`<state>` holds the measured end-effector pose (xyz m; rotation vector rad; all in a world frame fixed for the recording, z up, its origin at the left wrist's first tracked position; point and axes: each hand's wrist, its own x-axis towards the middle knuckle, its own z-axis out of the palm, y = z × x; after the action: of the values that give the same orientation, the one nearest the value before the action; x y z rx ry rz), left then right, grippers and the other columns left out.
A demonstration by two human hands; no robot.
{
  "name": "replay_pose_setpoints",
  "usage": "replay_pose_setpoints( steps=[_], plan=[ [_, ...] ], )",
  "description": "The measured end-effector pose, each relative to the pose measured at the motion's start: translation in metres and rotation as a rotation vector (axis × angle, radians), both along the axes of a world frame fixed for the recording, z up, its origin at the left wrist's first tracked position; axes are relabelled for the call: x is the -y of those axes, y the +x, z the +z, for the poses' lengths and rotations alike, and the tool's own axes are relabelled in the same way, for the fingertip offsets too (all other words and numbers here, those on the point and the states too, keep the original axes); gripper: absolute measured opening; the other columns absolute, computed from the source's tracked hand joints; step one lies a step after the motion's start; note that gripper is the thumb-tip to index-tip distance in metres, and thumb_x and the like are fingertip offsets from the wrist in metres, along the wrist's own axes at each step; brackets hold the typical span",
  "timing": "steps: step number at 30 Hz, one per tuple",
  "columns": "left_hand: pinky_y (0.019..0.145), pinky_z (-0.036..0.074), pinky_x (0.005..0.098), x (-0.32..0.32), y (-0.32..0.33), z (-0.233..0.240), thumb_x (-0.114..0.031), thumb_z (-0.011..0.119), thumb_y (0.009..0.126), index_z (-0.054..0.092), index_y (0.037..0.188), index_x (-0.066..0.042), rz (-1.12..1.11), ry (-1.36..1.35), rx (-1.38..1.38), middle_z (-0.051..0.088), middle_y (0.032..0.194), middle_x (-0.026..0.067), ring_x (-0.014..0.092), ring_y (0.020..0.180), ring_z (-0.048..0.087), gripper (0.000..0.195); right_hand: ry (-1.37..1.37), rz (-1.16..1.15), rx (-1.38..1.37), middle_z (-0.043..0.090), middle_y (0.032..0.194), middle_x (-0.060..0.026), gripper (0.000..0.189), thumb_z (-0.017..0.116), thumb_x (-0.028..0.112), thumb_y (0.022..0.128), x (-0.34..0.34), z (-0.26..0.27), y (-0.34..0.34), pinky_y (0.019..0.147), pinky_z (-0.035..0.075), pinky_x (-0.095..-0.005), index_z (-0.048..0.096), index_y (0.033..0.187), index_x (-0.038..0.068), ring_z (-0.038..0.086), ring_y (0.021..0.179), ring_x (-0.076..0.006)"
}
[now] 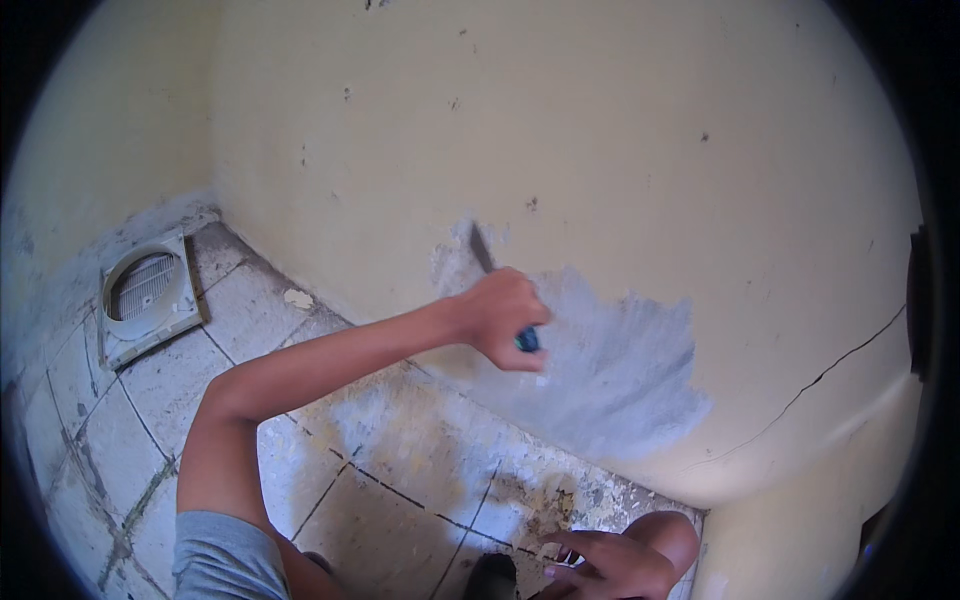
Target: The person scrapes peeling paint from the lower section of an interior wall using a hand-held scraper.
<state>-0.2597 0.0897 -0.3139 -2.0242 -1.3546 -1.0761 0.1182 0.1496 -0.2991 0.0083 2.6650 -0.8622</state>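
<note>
My left hand [504, 319] is closed around the dark blue-green handle [528, 340] of a scraper. The scraper's blade [481, 247] points up and away, its tip against the painted wall [600, 150] at the upper left edge of a bare grey patch [600, 360]. Cream paint with ragged edges surrounds this patch. At the bottom right, my right hand [615, 562] lies by my bent knee [667, 534], fingers apart and pointing left, with nothing seen in it.
A white square vent frame [146, 296] with a round opening stands on the floor at the left. Paint flakes litter the tiled floor [420, 420] along the wall's foot. A crack [806, 386] runs across the wall at right. My dark shoe [493, 576] is at the bottom.
</note>
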Motion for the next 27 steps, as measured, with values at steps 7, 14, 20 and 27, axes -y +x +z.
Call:
replay_pose_setpoints(
  steps=[7,14,20,27],
  plan=[
    [0.039,0.033,0.0369,-0.009,0.076,0.042,-0.033,0.069,0.060,0.044,0.047,-0.009,-0.274,0.061,-0.032,0.041,0.041,0.0063,0.029,0.038,0.047,0.036,0.024,0.028,0.014,0.061,0.118,-0.0247,0.042,0.059,0.020,0.095,-0.001,-0.002,-0.008,0.087,0.050,-0.0402,0.050,0.131,-0.001,0.063,0.102,-0.0371],
    [0.040,0.034,0.0381,-0.040,-0.007,0.014,-0.034,0.068,0.062,0.042,0.047,-0.008,-0.046,0.039,0.003,0.041,0.042,0.0099,0.031,0.039,0.044,0.040,-0.021,-0.105,0.155,0.061,0.115,-0.0236,0.042,0.058,0.023,0.096,0.010,0.016,-0.008,0.084,0.051,-0.0388,0.051,0.131,0.002,0.064,0.101,-0.0329],
    [0.041,0.036,0.0392,-0.035,0.011,0.007,-0.036,0.068,0.063,0.043,0.047,-0.007,0.009,-0.021,0.016,0.043,0.042,0.0099,0.033,0.040,0.047,0.041,0.043,-0.014,-0.013,0.061,0.119,-0.0227,0.044,0.060,0.024,0.095,0.004,0.002,-0.001,0.088,0.050,-0.0391,0.051,0.131,0.002,0.063,0.104,-0.0353],
    [0.040,0.039,0.0387,-0.008,0.098,0.041,-0.038,0.069,0.062,0.050,0.049,-0.008,-0.208,-0.034,-0.087,0.047,0.042,0.0078,0.031,0.041,0.053,0.037,-0.057,0.322,-0.163,0.045,0.129,-0.0353,0.059,0.049,0.037,0.094,-0.009,0.013,-0.008,0.084,0.052,-0.0441,0.046,0.134,-0.006,0.061,0.101,-0.0437]
  ],
)
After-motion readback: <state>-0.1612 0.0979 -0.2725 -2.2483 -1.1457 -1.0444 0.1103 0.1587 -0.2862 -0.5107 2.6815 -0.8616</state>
